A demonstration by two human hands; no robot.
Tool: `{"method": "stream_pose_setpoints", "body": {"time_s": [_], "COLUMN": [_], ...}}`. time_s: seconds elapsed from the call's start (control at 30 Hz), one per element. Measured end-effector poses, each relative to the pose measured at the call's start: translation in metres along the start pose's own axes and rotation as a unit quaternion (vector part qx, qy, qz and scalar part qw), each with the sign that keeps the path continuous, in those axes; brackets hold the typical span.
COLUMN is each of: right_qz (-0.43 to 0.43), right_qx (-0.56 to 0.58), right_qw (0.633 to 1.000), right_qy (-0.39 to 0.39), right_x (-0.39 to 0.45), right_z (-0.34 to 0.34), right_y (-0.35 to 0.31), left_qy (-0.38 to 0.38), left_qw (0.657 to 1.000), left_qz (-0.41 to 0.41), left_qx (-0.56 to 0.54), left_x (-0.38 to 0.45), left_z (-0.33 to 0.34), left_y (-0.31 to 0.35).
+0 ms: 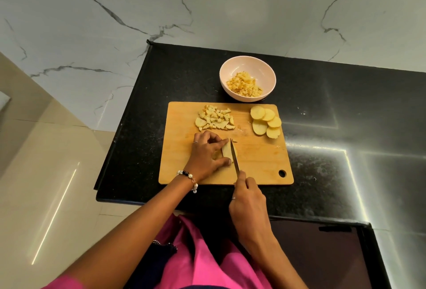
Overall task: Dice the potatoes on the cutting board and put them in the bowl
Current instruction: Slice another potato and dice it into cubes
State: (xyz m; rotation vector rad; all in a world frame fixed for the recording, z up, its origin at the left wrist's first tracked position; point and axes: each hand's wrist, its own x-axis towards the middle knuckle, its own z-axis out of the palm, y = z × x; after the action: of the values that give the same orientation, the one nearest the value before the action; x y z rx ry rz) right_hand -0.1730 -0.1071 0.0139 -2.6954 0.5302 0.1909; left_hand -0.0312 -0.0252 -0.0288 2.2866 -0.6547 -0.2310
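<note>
On the black counter [322, 127] lies a wooden cutting board [260, 162]; near its centre the left hand [207, 155] pins a potato slice [227, 151] with curled fingers, and the right hand [247, 198] at 6 o'clock grips a knife [234, 156] whose blade rests against the slice. Diced potato pieces [215, 118] sit at the board's 11 o'clock and uncut round slices [266, 121] at 1 o'clock. The pink bowl [247, 62], just beyond at 12 o'clock, already holds dice.

Left wrist: bracelet of white and dark beads [187, 177]. Thin finger ring on each hand. Pink garment [202, 263].
</note>
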Motion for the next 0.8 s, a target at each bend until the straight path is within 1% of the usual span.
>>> {"method": "stream_pose_setpoints", "body": {"time_s": [0.1, 0.3, 0.37, 0.4, 0.47, 0.63, 0.73, 0.8], "right_qz": [-0.013, -0.018, -0.012, -0.015, -0.024, -0.054, -0.015, -0.011], "right_qx": [-0.01, -0.072, -0.079, -0.073, -0.069, -0.083, -0.077, -0.066], "right_qw": [1.0, 0.997, 0.997, 0.997, 0.997, 0.995, 0.997, 0.998], "right_qy": [-0.002, -0.027, -0.018, 0.001, 0.02, 0.008, 0.014, -0.011], "right_x": [0.018, 0.033, 0.038, 0.039, 0.034, -0.001, -0.01, -0.012], "right_z": [-0.004, -0.009, -0.005, -0.003, 0.005, 0.014, 0.012, 0.009], "right_y": [-0.005, -0.013, -0.018, -0.019, -0.019, -0.004, 0.001, 0.004], "left_qy": [-0.002, 0.008, 0.022, 0.03, 0.037, 0.046, 0.04, 0.033], "left_qw": [1.0, 1.0, 0.999, 0.999, 0.999, 0.999, 0.999, 0.999], "left_qz": [0.005, 0.007, 0.009, 0.01, 0.006, 0.006, -0.005, -0.009], "left_qx": [-0.004, -0.019, -0.022, -0.022, -0.02, -0.017, -0.025, -0.021], "left_x": [-0.002, -0.001, -0.001, -0.001, -0.001, -0.002, -0.002, -0.002], "left_z": [-0.003, -0.001, 0.001, 0.002, 0.004, 0.003, 0.003, 0.0], "left_y": [-0.002, -0.003, -0.003, -0.004, -0.004, -0.003, -0.001, 0.0]}}
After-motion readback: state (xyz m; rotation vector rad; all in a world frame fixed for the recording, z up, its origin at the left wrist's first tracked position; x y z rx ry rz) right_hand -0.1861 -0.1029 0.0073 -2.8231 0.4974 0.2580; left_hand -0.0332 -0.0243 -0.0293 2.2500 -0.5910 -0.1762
